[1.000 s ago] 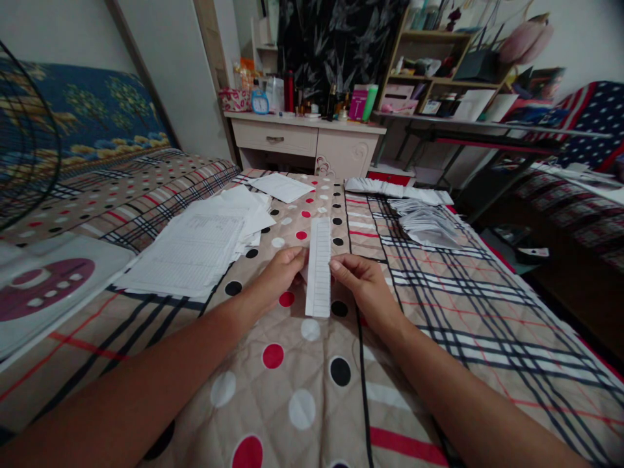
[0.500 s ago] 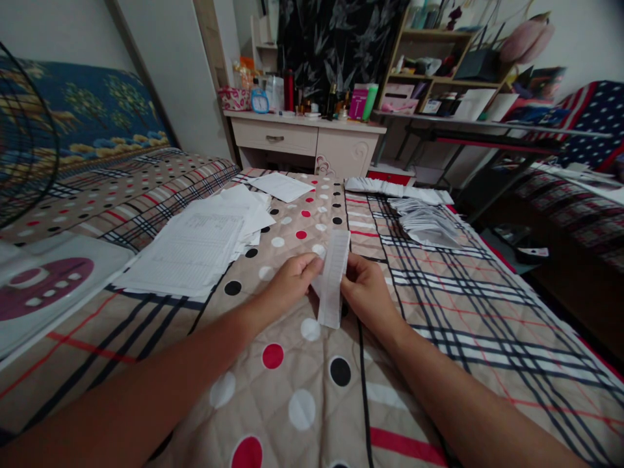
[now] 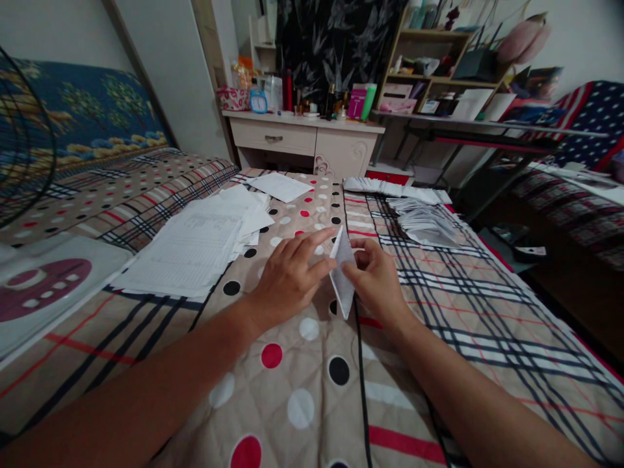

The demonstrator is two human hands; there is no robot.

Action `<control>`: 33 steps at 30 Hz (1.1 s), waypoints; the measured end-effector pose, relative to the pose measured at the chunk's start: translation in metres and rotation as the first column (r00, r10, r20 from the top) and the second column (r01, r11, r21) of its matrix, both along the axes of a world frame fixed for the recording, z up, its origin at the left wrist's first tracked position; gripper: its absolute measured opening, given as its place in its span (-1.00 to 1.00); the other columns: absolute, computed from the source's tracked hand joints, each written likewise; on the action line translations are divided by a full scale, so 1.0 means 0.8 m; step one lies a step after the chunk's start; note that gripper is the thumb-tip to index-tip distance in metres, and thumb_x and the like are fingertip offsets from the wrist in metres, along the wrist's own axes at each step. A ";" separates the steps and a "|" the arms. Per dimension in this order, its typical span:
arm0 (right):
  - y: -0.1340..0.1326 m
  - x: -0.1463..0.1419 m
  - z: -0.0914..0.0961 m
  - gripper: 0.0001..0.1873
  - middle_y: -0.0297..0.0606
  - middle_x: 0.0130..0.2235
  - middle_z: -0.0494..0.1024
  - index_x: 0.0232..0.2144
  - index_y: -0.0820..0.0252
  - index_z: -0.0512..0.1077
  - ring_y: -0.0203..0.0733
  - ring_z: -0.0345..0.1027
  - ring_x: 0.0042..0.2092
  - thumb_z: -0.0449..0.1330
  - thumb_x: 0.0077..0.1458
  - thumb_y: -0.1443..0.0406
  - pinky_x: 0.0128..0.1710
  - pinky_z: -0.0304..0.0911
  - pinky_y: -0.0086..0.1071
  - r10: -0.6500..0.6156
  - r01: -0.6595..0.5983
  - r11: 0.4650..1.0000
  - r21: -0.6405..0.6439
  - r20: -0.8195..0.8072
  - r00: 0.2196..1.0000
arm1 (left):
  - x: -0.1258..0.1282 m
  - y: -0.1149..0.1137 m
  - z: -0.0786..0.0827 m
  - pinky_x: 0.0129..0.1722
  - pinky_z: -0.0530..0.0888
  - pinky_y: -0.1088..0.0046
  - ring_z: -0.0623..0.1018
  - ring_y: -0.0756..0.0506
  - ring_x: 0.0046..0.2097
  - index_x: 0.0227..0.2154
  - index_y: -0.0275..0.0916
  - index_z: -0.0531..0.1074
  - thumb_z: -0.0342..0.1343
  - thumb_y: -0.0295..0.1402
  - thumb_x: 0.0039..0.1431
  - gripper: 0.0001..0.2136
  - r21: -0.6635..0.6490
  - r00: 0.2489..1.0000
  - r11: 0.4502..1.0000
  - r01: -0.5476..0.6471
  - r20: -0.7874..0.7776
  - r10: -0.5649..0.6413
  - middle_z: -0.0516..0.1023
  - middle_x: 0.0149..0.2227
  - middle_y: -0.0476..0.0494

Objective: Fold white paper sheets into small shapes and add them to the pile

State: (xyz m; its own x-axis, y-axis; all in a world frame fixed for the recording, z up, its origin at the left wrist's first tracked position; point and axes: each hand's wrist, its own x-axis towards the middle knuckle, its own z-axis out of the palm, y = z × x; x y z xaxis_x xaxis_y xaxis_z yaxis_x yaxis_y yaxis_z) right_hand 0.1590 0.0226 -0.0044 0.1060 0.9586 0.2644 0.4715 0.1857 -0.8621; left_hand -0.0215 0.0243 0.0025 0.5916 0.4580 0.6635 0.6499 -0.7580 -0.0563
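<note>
The folded paper is held on edge, right of the paper stack and above the bedspread. The right hand grasps it between thumb and fingers. The left hand, nearer the stack, has its fingers extended and released; contact cannot be confirmed. Fanned papers lie farther right of the stack.

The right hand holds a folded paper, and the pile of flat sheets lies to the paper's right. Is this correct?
Wrong side: the head view shows the pile of flat sheets left of the folded paper, which the right hand holds.
</note>
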 end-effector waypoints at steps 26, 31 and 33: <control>0.001 0.004 0.006 -0.62 -0.29 -0.47 0.49 -0.41 0.19 0.49 -0.26 0.32 -0.45 0.18 0.05 -0.01 -0.50 0.21 -0.43 0.113 -0.228 0.951 -0.208 -0.455 0.883 | -0.001 0.017 -0.013 -0.45 0.42 0.48 0.50 -0.03 -0.44 -0.43 -0.33 0.51 0.26 -0.30 -0.02 -0.83 -0.757 0.803 0.506 0.413 0.565 0.189 0.54 -0.44 -0.10; 0.000 0.006 0.009 -0.50 -0.28 -0.10 0.54 -0.06 0.04 0.46 -0.22 0.42 -0.19 0.37 -0.09 0.12 -0.25 0.33 -0.39 0.240 -0.289 0.957 -0.008 -0.534 0.811 | -0.003 0.020 -0.011 -0.43 0.50 0.43 0.54 -0.05 -0.42 -0.35 -0.35 0.49 0.32 -0.25 -0.10 -0.71 -0.751 0.694 0.318 0.579 0.659 0.290 0.58 -0.41 -0.11; -0.001 0.006 0.009 -0.54 -0.26 -0.17 0.58 -0.14 0.11 0.50 -0.20 0.44 -0.23 0.41 -0.15 0.16 -0.23 0.34 -0.35 0.289 -0.377 0.924 -0.063 -0.532 0.796 | -0.005 0.022 -0.011 -0.40 0.51 0.43 0.55 -0.05 -0.41 -0.34 -0.35 0.50 0.33 -0.26 -0.12 -0.70 -0.744 0.684 0.289 0.603 0.668 0.292 0.58 -0.41 -0.11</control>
